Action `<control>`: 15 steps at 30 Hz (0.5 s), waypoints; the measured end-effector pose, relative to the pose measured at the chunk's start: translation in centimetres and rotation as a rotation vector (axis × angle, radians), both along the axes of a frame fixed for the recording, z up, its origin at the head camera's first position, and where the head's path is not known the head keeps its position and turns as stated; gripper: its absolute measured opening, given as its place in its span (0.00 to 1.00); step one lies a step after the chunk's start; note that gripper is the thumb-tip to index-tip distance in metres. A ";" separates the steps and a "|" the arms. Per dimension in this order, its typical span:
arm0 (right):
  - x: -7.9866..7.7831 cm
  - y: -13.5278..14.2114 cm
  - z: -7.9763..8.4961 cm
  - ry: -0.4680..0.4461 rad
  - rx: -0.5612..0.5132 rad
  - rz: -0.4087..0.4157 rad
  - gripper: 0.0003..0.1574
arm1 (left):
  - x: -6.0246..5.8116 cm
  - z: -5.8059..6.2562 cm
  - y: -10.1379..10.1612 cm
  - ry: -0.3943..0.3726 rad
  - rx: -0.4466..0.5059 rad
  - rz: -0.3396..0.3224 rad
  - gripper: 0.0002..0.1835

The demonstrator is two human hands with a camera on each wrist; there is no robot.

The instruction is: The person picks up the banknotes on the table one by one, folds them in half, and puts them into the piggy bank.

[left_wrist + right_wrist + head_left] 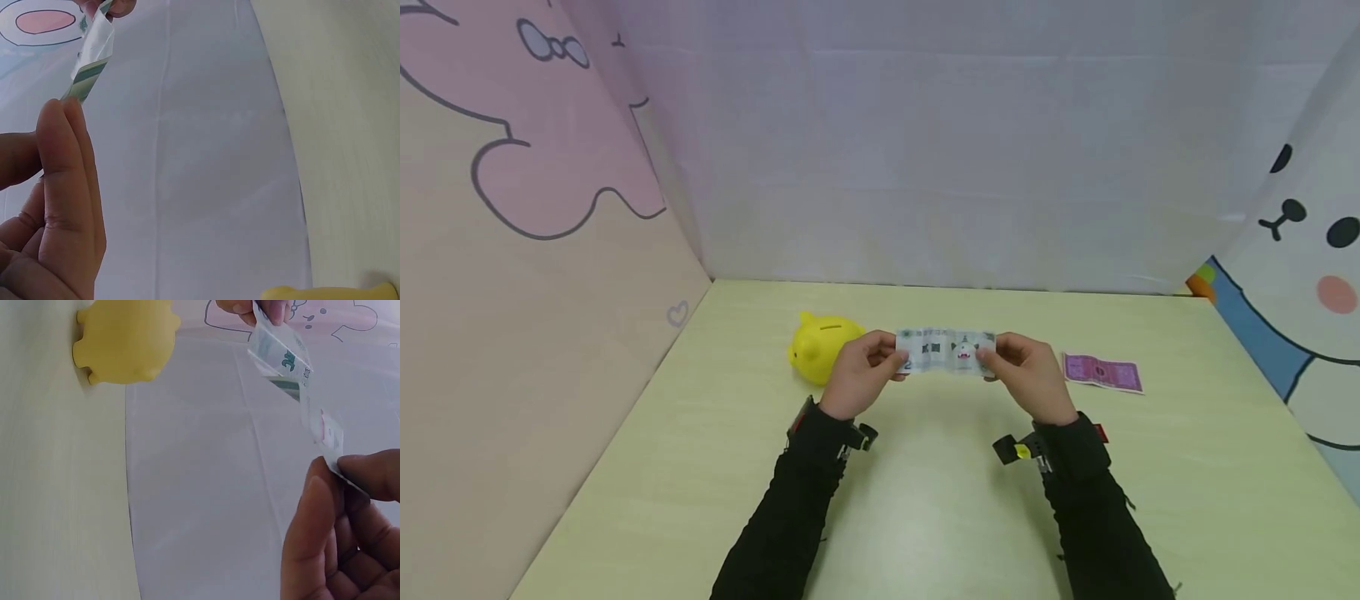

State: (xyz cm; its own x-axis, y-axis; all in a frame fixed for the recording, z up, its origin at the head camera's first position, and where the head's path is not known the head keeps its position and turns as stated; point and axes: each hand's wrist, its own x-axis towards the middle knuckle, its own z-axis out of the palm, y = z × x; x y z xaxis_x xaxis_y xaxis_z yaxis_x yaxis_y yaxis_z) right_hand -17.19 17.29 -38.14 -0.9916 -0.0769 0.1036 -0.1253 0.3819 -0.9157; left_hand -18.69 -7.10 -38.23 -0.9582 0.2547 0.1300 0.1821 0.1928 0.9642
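A pale green and white toy banknote [936, 352] with fold creases is stretched between both hands above the table. The left hand [862, 372] pinches its left end between thumb and fingers. At the opposite end, the right hand [1028, 375] pinches the note the same way. In the right wrist view the banknote [287, 359] looks bent along its creases. Just behind the left hand stands a yellow piggy bank [820, 346] with a slot on top, partly hidden by that hand. To the right of the right hand lies a purple banknote [1102, 372], creased.
The light yellow table [940, 517] meets a white cloth backdrop [955, 167] at its far edge. A printed panel with a pink figure [565, 158] borders the left, and one with a white cartoon face [1318, 250] the right.
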 end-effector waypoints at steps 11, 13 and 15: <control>0.1 0.0 -0.2 0.002 -0.014 -0.039 0.16 | -0.1 0.2 -0.3 0.006 0.007 -0.015 0.09; 0.1 0.1 -0.3 -0.003 -0.029 -0.032 0.16 | -0.2 0.2 -0.4 0.001 0.010 -0.015 0.09; 0.0 0.1 -0.4 -0.010 -0.044 -0.024 0.16 | -0.2 0.2 -0.5 -0.004 0.013 -0.014 0.10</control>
State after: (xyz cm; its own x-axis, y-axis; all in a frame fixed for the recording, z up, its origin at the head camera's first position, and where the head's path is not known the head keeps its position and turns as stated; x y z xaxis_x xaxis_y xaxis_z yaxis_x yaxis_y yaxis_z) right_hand -17.19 17.41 -38.50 -0.9942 -0.0483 0.0964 -0.1072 0.3443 -0.9327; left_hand -18.93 -7.56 -38.02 -0.9552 0.2661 0.1293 0.1805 0.1779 0.9674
